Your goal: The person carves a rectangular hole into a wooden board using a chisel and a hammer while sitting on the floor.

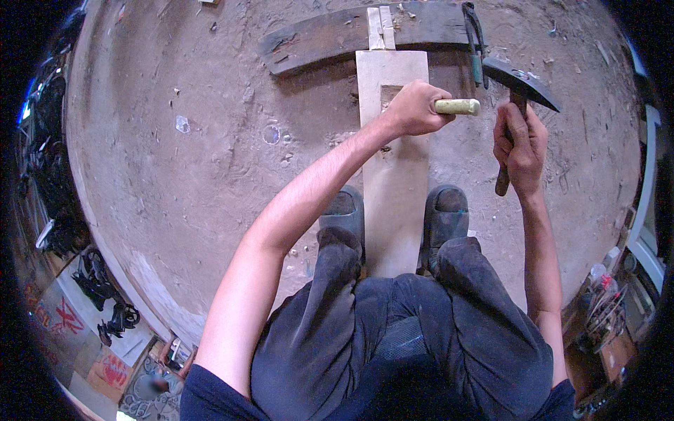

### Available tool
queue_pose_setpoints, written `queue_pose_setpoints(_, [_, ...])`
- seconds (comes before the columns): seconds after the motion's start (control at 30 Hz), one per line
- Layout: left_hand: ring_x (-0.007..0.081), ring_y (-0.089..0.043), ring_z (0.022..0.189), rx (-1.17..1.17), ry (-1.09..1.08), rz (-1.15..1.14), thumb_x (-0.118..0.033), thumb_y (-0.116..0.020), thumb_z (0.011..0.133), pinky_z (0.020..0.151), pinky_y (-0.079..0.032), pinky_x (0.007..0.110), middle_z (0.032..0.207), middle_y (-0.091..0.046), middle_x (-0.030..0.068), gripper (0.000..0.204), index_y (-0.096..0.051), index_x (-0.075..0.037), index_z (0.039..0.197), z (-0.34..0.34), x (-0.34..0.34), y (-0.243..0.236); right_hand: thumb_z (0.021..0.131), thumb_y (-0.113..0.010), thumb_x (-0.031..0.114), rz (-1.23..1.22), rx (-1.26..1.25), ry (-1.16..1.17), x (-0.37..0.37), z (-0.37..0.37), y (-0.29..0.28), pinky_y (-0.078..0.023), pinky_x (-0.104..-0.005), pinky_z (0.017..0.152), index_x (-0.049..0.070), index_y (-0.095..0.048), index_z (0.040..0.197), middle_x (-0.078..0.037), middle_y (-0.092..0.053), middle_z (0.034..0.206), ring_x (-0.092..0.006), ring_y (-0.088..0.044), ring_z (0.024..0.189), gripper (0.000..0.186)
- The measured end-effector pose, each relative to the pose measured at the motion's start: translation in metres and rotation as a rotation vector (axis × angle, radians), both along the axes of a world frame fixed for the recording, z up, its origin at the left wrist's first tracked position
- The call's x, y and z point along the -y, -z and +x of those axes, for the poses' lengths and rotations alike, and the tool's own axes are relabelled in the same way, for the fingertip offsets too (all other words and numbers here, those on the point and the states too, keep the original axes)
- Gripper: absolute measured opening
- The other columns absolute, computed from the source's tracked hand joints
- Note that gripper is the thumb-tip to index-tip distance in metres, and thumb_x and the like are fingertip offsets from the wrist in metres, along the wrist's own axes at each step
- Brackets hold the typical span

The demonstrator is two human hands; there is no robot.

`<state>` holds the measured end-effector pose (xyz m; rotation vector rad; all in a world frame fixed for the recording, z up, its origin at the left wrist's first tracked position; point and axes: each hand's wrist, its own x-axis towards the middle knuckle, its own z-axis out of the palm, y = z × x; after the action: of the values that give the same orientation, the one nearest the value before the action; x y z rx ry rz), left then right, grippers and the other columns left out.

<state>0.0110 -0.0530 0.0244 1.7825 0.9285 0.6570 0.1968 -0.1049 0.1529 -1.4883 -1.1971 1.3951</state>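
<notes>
My left hand [420,109] is closed around a chisel with a pale wooden handle [458,107]; its blade is hidden by the fist. The fist is over a light wooden board [394,175], beside a rectangular recess [388,94] cut into its face. My right hand [521,144] grips a hammer by its short dark wooden handle. The dark metal hammer head [521,81] is raised to the right of the chisel handle, apart from it. The board lies lengthwise between my feet, its far end at a dark curved plank [316,43].
Small pale wood pieces [380,28] lie on the dark plank. Pincers with a green handle [476,67] rest by its right end. My slippered feet [446,210] flank the board on the dirt floor [210,91]. Clutter [604,302] stands at lower right; a person [158,386] is at lower left.
</notes>
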Motion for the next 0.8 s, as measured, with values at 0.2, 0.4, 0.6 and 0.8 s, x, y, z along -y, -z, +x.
queue_pose_setpoints(0.2, [0.0171,-0.056,0.053,0.093,-0.036,-0.012,-0.015,-0.068,0.075,0.054,-0.046,0.034,0.062,-0.061,0.0135,0.013,-0.066,-0.003,0.077,-0.004,0.000,0.006,0.097,-0.055,0.025,-0.115,0.305,-0.267,-0.006,-0.010,0.002,-0.027,-0.0258,0.046,0.002,-0.059,0.098,0.006,-0.041,0.060,-0.0043,-0.034,0.053,0.024])
queue_pose_setpoints(0.4, [0.0126,-0.056,0.055,0.051,-0.024,0.033,-0.016,-0.071,0.076,0.053,-0.046,0.034,0.063,-0.063,0.0123,0.016,-0.064,-0.001,0.076,-0.007,0.000,-0.001,0.096,-0.056,0.018,-0.088,0.211,-0.165,0.004,-0.017,-0.005,-0.031,-0.0260,0.050,0.001,-0.059,0.103,0.004,-0.041,0.060,-0.0074,-0.037,0.056,0.018])
queue_pose_setpoints(0.6, [0.0072,-0.054,0.057,0.115,-0.117,-0.114,-0.021,-0.070,0.082,0.051,-0.042,0.030,0.059,-0.060,0.0010,0.021,-0.064,-0.003,0.074,-0.018,-0.011,0.012,0.096,-0.056,0.018,-0.037,0.186,-0.085,-0.006,-0.017,-0.015,-0.029,-0.0223,0.043,0.004,-0.058,0.091,0.007,-0.038,0.057,-0.0055,-0.034,0.047,0.015])
queue_pose_setpoints(0.8, [0.0055,-0.049,0.052,0.350,-0.381,-0.218,-0.014,-0.068,0.083,0.046,-0.039,0.027,0.055,-0.052,-0.0016,0.026,-0.056,-0.003,0.064,-0.033,-0.025,0.012,0.097,-0.052,0.033,-0.321,-0.014,0.045,-0.010,-0.017,-0.020,-0.023,-0.0217,0.030,0.012,-0.045,0.080,0.007,-0.031,0.050,-0.0030,-0.027,0.034,0.028])
